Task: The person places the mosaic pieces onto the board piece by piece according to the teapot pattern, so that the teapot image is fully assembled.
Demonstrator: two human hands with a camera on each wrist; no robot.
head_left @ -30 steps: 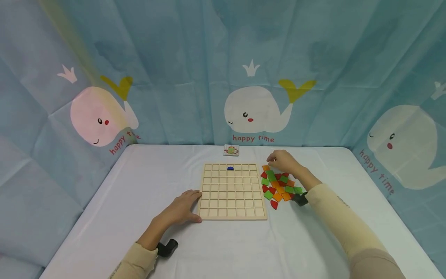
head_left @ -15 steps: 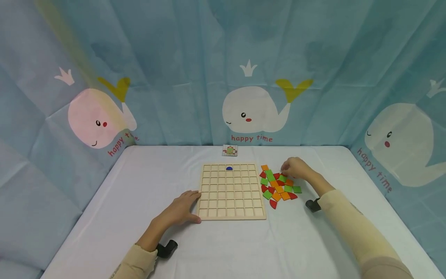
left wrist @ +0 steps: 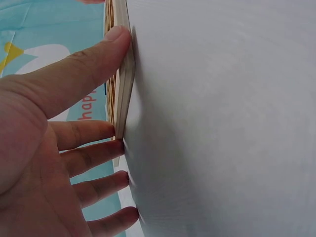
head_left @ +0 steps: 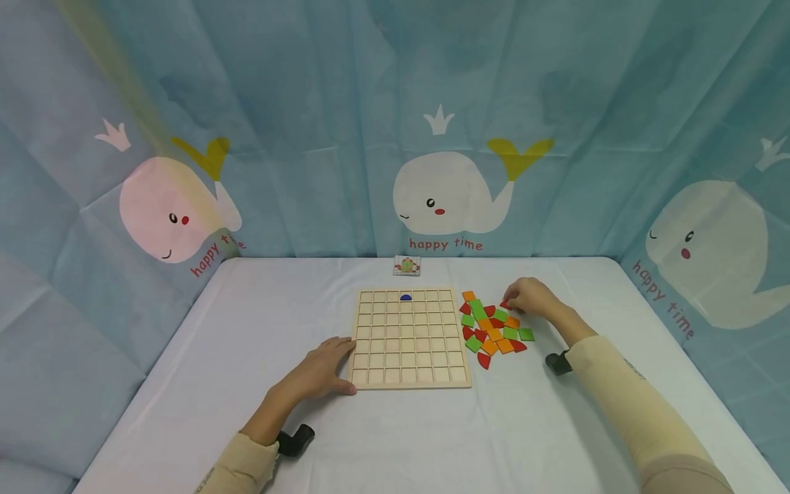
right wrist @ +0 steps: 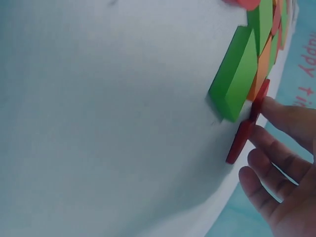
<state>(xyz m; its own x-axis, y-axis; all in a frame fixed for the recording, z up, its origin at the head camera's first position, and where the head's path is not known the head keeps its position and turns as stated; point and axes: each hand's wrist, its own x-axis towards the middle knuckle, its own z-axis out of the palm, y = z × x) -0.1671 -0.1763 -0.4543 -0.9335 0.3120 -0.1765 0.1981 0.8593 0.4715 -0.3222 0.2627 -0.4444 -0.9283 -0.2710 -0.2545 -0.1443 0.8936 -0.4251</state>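
Observation:
A square wooden grid board (head_left: 410,338) lies mid-table, with one blue half-round piece (head_left: 405,298) in its top row. My left hand (head_left: 324,368) rests at the board's left side. In the left wrist view its thumb (left wrist: 94,61) lies against the board's edge (left wrist: 126,84), its other fingers fairly straight. Right of the board my right hand (head_left: 532,299) reaches the far side of the loose pieces. In the right wrist view its thumb and index fingertips touch two red pieces (right wrist: 239,143) standing close together on the cloth; the other fingers are loosely bent.
Red, green and orange flat pieces (head_left: 495,335) lie in a loose pile right of the board, some overlapping. Behind the board sits a small picture card (head_left: 407,265). A white cloth (head_left: 278,302) covers the table; a blue whale-print curtain (head_left: 345,137) hangs behind.
My right hand has moved right from the pile's far left corner to its far right side; a red piece now shows by its fingertips. The left hand stays at the board.

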